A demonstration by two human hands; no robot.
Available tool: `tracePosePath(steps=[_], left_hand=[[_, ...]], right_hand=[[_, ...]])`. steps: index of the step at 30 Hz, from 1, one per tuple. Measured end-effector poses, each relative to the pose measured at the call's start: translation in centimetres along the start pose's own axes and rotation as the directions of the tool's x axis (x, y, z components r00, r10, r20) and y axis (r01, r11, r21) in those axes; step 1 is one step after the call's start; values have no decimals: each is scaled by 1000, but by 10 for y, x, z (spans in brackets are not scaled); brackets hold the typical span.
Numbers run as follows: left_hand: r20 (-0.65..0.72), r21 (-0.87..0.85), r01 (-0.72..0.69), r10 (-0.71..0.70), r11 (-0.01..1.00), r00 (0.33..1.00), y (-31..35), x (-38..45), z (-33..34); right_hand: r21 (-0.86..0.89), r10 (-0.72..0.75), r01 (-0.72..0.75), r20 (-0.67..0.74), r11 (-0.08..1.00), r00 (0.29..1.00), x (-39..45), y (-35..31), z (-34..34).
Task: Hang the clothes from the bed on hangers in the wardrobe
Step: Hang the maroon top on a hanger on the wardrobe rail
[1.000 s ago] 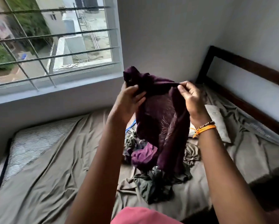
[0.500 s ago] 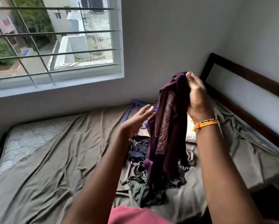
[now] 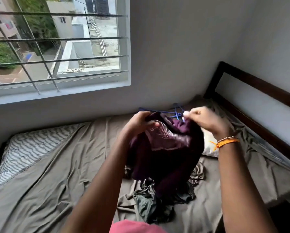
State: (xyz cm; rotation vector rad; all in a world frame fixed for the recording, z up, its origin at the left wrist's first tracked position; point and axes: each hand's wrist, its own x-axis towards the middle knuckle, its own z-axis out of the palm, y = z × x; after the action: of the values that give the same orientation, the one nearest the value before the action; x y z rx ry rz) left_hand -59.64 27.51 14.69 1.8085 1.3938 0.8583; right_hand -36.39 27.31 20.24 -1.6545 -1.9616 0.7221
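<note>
A dark purple garment (image 3: 167, 153) with a pale print hangs in the air above the bed, bunched between both hands. My left hand (image 3: 139, 121) grips its upper left edge. My right hand (image 3: 206, 121), with an orange band at the wrist, pinches the upper right edge; it is blurred. Under the garment lies a small heap of dark green and grey clothes (image 3: 151, 200) on the bed (image 3: 48, 182). Blue hangers (image 3: 174, 113) lie behind the hands, by the wall. No wardrobe is in view.
A brown crumpled sheet covers most of the mattress; its striped corner (image 3: 28, 147) is bare at the left. A pale pillow (image 3: 208, 145) lies behind my right wrist. The dark wooden headboard (image 3: 258, 91) runs along the right. A barred window (image 3: 56, 47) fills the left wall.
My left hand, open beside the garment half a second ago, has taken hold of its edge. Both hands have come down lower and now hold the garment spread between them.
</note>
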Motion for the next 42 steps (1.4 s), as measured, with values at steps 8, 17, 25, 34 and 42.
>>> tracePosePath(steps=[8, 17, 25, 34, 42], left_hand=[[134, 226, -387, 365, 894, 921, 84, 25, -34], [244, -205, 67, -16, 976, 970, 0, 3, -17], [-31, -122, -75, 71, 990, 997, -1, 2, -20], [-47, 320, -216, 244, 922, 969, 21, 5, 1], [-303, 375, 192, -75, 907, 950, -15, -5, -1]], right_hand=[[415, -309, 294, -32, 861, 950, 8, -40, 37], [601, -130, 394, -434, 695, 892, 9, -57, 39], [698, 146, 356, -550, 621, 822, 6, -23, 25], [259, -261, 230, 91, 938, 961, 10, -14, 59], [-224, -71, 95, 111, 970, 991, 8, 3, 80]])
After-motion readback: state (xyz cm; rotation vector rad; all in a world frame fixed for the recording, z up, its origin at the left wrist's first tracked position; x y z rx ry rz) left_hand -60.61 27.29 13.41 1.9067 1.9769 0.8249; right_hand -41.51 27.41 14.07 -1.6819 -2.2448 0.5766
